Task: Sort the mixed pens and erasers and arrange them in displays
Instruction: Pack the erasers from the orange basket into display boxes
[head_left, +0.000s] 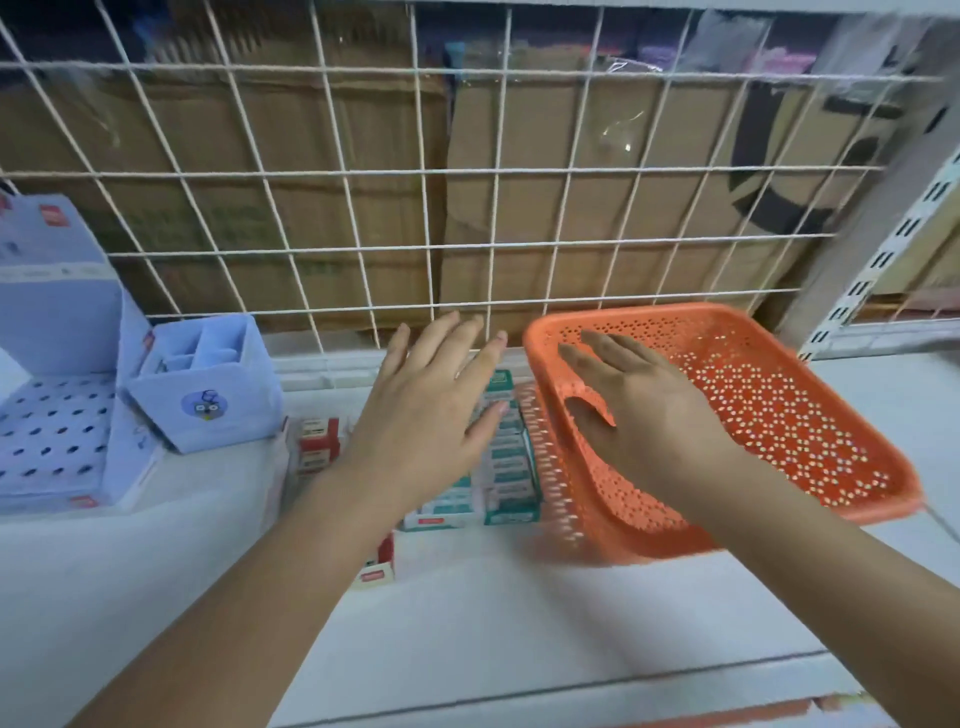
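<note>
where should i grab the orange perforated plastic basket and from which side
Take the orange perforated plastic basket by its left long wall, coming from above and the left. That wall lies nearest the right hand; thin and rimmed, it suits fingers inside, thumb outside.

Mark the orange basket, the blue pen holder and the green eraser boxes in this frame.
orange basket (789, 426): head view, on its perforated floor.
blue pen holder (208, 410): head view, on its front wall.
green eraser boxes (509, 493): head view, on a near box in the stack.

Even, bright light — soft blur throughout, edges bowed by wide-angle lens.
</note>
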